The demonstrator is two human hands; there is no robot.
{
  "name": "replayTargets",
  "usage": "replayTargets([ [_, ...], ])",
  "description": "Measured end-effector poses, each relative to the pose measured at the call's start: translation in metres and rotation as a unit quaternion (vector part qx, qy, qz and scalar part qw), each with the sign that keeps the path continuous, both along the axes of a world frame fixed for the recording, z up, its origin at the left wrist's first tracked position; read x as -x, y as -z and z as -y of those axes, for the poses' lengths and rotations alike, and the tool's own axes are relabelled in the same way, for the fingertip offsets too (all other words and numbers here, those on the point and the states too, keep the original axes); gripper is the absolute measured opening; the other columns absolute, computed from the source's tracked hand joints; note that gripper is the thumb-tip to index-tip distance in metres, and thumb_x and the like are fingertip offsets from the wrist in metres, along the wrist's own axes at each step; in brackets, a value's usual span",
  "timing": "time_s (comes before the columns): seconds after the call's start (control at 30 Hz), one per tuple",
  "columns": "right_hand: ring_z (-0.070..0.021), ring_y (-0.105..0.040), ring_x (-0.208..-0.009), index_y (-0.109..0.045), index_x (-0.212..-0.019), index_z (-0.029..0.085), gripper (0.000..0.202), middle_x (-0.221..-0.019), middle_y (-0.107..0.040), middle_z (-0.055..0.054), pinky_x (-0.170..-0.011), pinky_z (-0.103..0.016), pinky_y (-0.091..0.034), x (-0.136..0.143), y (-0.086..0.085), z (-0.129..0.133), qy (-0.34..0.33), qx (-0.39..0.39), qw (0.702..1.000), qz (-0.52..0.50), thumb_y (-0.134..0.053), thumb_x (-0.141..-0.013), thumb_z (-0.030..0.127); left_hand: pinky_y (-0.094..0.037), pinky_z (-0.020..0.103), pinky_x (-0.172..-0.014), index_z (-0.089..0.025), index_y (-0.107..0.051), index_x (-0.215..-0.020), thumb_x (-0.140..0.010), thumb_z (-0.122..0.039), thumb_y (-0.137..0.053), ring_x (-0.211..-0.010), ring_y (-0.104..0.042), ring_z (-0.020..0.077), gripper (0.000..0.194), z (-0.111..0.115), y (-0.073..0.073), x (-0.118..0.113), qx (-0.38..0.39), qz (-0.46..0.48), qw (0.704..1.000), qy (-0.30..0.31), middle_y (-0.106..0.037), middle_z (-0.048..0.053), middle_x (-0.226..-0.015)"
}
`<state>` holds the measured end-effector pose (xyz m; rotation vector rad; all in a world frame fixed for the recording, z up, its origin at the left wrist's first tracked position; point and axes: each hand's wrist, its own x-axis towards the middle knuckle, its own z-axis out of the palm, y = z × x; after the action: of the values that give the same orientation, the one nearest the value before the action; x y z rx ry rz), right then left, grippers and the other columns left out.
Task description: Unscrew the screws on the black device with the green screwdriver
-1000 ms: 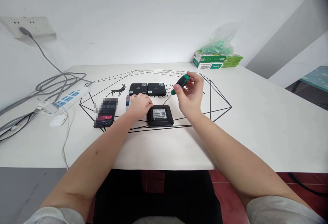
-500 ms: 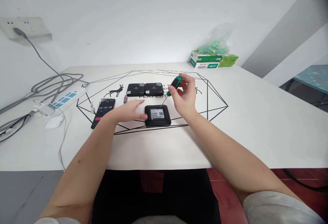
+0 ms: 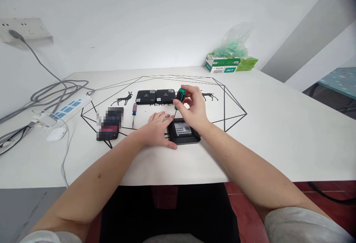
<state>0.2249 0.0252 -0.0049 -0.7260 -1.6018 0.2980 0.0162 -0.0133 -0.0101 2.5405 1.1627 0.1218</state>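
A square black plastic device (image 3: 184,139) lies on the white table with its white printed label facing up. My right hand (image 3: 194,105) is closed round the green and black handle of a screwdriver (image 3: 180,95). The tool leans, its thin shaft pointing down at the device's upper left corner; whether the tip sits in a screw I cannot tell. Against the device's left side rests my left hand (image 3: 159,130), fingers spread along the edge and thumb near the lower left corner. Just beyond stand two similar flat black boxes (image 3: 146,96), side by side.
Left of my left hand lies a second screwdriver (image 3: 134,111) with a red and blue handle. Further left are a phone (image 3: 110,123), a white mouse (image 3: 56,134) and a power strip (image 3: 65,111) with grey cables. Green and white cartons (image 3: 222,63) under a plastic bag stand at the back right.
My left hand has come down onto the device's left side. The device now sits further right and is slightly turned. The screwdriver stands steeper, over the corner, having moved left with my right hand.
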Motion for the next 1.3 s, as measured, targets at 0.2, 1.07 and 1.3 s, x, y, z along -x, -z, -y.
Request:
replayTargets([
  [0.2,-0.0228,-0.065,-0.097,-0.061,-0.137,0.036,0.042,-0.114,-0.063,-0.005,-0.078,-0.043,-0.066,0.000,0.000,0.002,-0.002,-0.004,1.000,0.029,-0.075,-0.098,0.043,-0.009,0.066,-0.139,-0.017,-0.008,-0.183,-0.077,-0.099,-0.071,-0.174,-0.005,0.0499,0.148,-0.005,0.006,-0.004,0.029,-0.005,0.999,0.025,-0.013,0.022,-0.188],
  [1.07,-0.0265,-0.070,-0.113,-0.074,-0.128,0.036,0.029,-0.117,-0.070,-0.007,-0.093,-0.053,-0.067,-0.003,-0.010,0.007,-0.039,-0.009,0.999,0.028,-0.054,-0.107,0.031,-0.009,0.063,-0.140,-0.016,-0.008,-0.183,-0.079,-0.097,-0.071,-0.175,-0.003,0.0457,0.147,-0.008,0.005,0.000,0.040,-0.014,0.999,0.025,-0.006,0.022,-0.188],
  [1.3,-0.0269,-0.079,-0.116,-0.068,-0.134,0.035,0.033,-0.132,-0.078,-0.006,-0.105,-0.055,-0.067,0.003,-0.003,0.012,-0.073,0.038,0.997,-0.008,-0.073,-0.102,0.044,-0.016,0.060,-0.140,-0.011,-0.020,-0.181,-0.077,-0.096,-0.074,-0.174,-0.012,0.0482,0.145,-0.009,0.005,0.000,0.010,-0.008,0.999,0.031,-0.015,0.023,-0.187],
])
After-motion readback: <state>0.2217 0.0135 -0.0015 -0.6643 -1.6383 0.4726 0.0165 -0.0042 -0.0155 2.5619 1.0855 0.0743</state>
